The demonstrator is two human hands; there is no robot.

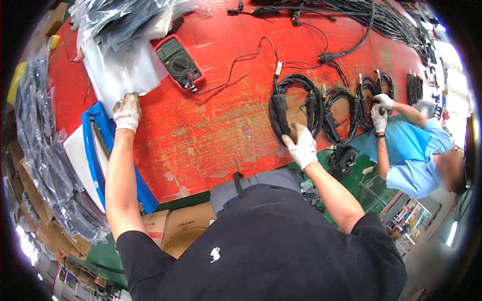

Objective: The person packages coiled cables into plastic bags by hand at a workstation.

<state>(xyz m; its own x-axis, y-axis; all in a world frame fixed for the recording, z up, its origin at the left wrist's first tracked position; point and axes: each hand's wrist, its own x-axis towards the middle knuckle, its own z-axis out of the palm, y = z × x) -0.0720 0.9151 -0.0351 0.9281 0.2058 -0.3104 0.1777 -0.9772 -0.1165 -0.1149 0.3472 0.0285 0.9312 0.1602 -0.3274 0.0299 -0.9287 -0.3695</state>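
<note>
My left hand (127, 111), in a white work glove with soiled fingertips, is closed at the lower edge of a clear plastic bag (118, 70), which lies flat on the red table. My right hand (302, 146), gloved as well, grips the near side of a coiled black cable (279, 113), thumb and fingers around it. This coil has a thick black sleeve and a white-tagged end pointing away from me. Another coiled black cable (329, 130) lies just to its right. Above the left hand sits a red-and-grey multimeter (178, 61) with its leads trailing right.
A blue-and-white device (100, 150) stands by my left forearm. Bagged black goods (55, 165) hang along the left. Black cables (391, 27) are heaped at the far right. A co-worker in light blue (416, 155) handles coils on the right. Cardboard boxes (188, 223) sit below the table edge.
</note>
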